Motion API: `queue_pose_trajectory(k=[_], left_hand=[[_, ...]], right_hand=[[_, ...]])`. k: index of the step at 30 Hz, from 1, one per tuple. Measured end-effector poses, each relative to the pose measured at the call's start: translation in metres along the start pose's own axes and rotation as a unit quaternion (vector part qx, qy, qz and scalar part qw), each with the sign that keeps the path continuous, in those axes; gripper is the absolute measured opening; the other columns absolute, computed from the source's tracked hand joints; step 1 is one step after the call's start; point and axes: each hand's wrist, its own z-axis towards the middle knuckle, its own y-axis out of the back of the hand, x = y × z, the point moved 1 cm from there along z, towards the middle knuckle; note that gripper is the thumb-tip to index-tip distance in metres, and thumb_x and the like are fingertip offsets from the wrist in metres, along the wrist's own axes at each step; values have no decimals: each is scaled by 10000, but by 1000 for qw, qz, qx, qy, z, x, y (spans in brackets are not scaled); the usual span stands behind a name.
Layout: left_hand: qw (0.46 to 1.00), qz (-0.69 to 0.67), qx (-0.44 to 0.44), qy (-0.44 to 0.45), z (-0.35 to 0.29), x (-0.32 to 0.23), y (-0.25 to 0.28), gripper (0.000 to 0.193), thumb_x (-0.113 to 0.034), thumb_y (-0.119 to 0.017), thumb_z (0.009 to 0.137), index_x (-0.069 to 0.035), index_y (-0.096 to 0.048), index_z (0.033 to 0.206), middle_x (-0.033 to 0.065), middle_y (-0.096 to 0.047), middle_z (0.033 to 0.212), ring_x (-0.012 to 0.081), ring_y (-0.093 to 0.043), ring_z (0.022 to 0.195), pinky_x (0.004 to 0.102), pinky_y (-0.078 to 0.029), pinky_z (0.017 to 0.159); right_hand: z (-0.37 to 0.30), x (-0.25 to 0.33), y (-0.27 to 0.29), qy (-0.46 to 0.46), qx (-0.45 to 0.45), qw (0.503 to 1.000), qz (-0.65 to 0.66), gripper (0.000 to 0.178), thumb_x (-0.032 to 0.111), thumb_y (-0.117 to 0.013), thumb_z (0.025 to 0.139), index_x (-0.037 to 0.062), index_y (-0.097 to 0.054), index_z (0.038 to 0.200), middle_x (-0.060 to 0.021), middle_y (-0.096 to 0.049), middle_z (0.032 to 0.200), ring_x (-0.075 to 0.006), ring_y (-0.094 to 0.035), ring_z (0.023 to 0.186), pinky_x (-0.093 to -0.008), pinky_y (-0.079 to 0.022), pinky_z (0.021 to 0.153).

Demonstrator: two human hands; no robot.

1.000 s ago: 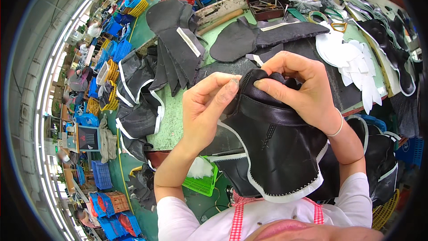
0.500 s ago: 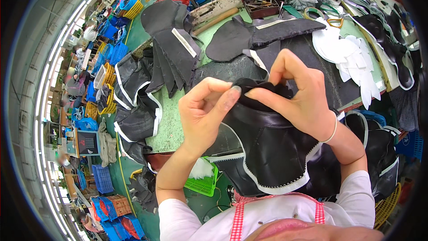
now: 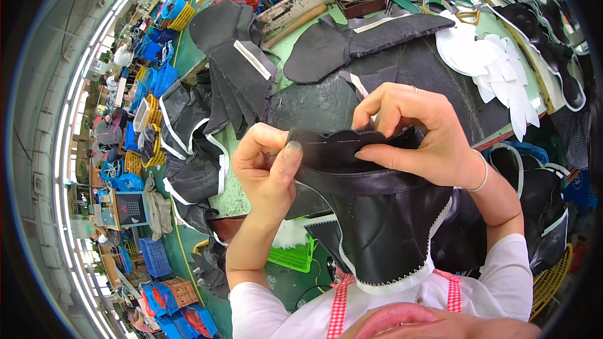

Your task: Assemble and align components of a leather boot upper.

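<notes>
A black leather boot upper [image 3: 383, 232] with a white zigzag-stitched lower edge hangs in front of my chest, over the near edge of the workbench. Its scalloped top rim is stretched between my hands. My left hand [image 3: 267, 166] pinches the left end of this rim between thumb and fingers. Farther along, my right hand [image 3: 427, 135] grips the rim, thumb on the near face and fingers behind it. Beyond my hands lie dark fabric pieces [image 3: 317, 50], one bearing a white strip, and a fanned stack of similar pieces [image 3: 235, 47] to the left.
White cut-out pieces [image 3: 496, 69] are piled at the right. At the back are a dark red tool box [image 3: 358, 3], a wooden rod [image 3: 295, 25], a tape roll [image 3: 435, 5] and orange-handled scissors [image 3: 468, 17]. White-edged uppers [image 3: 185, 129] drape at the left, above a green basket [image 3: 295, 256].
My left hand has moved left and down, spreading the top rim between my hands. The right hand has lowered slightly, and more of the upper's inner band shows.
</notes>
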Motion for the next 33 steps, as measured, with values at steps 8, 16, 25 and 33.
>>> queue_pose_trajectory(k=[8,16,25,33], left_hand=[[921,236,279,134,32,-36,-14,137,-23,-744,818,21,-686,934,32,-688,810,67,-600,721,228,-468,655],[918,280,277,41,28,-33,10,213,12,-749,789,50,-703,993,78,-684,792,84,-619,686,223,-461,626],[932,132,325,95,25,-26,21,141,77,-770,719,54,-658,801,155,-733,874,99,-635,659,246,-486,600],[900,41,359,245,34,-34,9,295,70,-777,701,13,-615,941,123,-713,908,187,-699,865,287,-538,748]], right_hand=[[0,5,0,47,-33,997,-57,326,90,-807,742,46,-484,738,-59,-634,744,-182,-580,656,-288,-444,554],[-20,5,28,-17,160,976,-150,327,242,-781,782,47,-519,808,-88,-623,1044,-316,-602,705,-341,-474,586],[-30,12,30,78,100,969,-210,237,122,-733,791,62,-504,797,-56,-629,897,-289,-562,603,-355,-424,511],[-35,11,26,45,170,977,-118,290,145,-743,794,65,-465,779,-80,-518,682,-313,-547,594,-384,-388,512]])
